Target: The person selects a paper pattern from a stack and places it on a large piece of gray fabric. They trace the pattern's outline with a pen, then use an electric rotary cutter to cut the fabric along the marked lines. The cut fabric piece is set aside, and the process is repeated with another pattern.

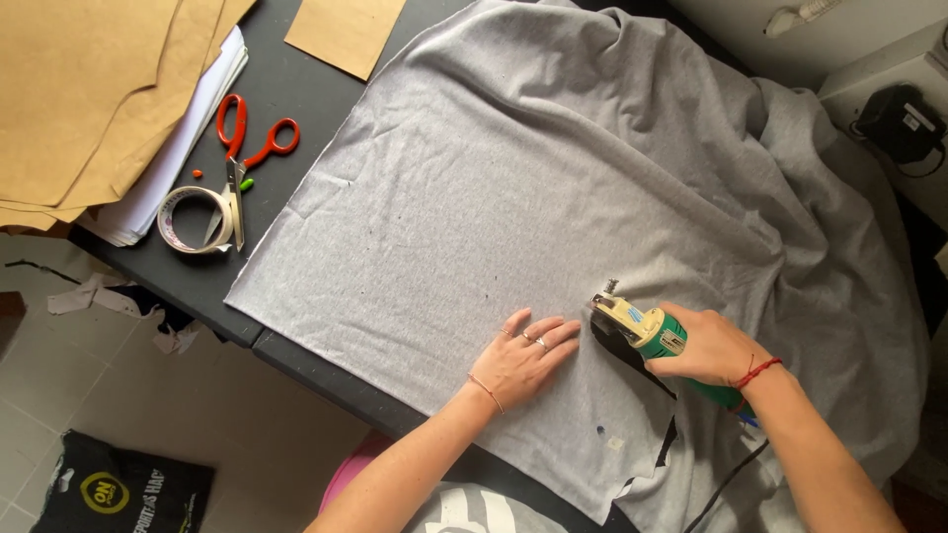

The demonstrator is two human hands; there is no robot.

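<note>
A large grey knit fabric (553, 188) lies spread over a dark table (296, 99). My left hand (521, 357) rests flat on the cloth with fingers spread, just left of the cut line. My right hand (706, 347) grips a green and cream electric fabric cutter (637, 329), whose blade end sits on the fabric. A slit in the cloth runs behind the cutter toward the near edge, showing the dark table beneath. The cutter's black cord (726, 484) trails toward me.
Orange-handled scissors (242, 148) and a tape roll (196, 219) lie at the table's left side, beside brown paper pattern sheets (89, 89) and white paper. A black device (899, 123) sits on a white surface at far right. Fabric scraps and a black bag (118, 489) lie on the tiled floor.
</note>
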